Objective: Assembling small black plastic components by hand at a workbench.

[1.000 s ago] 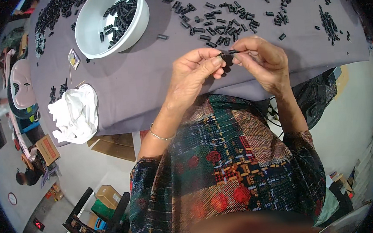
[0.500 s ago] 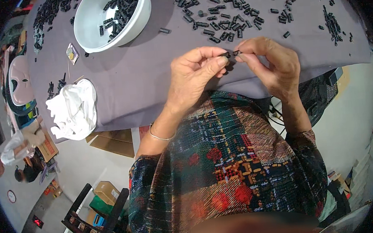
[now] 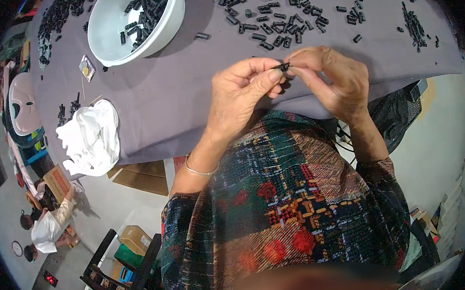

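Observation:
Above the table's near edge, my left hand [image 3: 241, 93] pinches a small black plastic part [image 3: 283, 67] between thumb and index finger. My right hand [image 3: 335, 78] meets it from the right, its thumb and fingertip closed at the part's right end. Whatever lies between the right fingertips is mostly hidden. Just beyond the hands, several short black tubular pieces [image 3: 290, 29] are scattered on the grey cloth. A white basin [image 3: 99, 44] at the far left holds a heap of similar black pieces [image 3: 150, 13].
A bunched white cloth [image 3: 92, 138] lies at the table's left corner, near thin black parts [image 3: 71, 109]. Dark heaps [image 3: 64, 14] sit at the far left, and a pile of thin black pieces [image 3: 414, 27] at the right. A person [image 3: 48, 230] is at the left background.
My right hand has moved slightly left, and the small dark piece at its fingertips now meets the part in my left hand. A person in the background has shifted position.

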Demonstrator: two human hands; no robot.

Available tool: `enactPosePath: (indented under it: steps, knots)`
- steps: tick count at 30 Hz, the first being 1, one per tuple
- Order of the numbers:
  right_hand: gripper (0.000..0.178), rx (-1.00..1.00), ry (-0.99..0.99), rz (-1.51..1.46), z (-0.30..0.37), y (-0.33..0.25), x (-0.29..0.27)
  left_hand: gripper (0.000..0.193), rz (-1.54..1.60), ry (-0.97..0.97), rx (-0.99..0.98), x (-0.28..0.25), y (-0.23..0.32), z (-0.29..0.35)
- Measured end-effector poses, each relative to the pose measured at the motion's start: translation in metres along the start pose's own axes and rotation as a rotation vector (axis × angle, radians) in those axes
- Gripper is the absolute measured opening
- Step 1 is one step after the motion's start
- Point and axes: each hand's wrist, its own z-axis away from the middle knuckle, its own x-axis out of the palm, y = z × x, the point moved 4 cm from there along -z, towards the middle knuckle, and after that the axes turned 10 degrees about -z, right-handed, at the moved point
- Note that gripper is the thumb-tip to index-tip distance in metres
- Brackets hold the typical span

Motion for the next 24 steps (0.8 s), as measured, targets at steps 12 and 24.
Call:
enactPosePath:
  steps: [12, 24]
  knots:
    - [0.018, 0.03, -0.099, -0.052, 0.002, 0.008, 0.006, 0.017, -0.06, 0.052, -0.019, -0.004, -0.01, 0.002]
    - [0.016, -0.02, -0.052, -0.003, 0.003, 0.009, 0.016, 0.015, -0.156, 0.122, 0.061, -0.004, -0.014, 0.003]
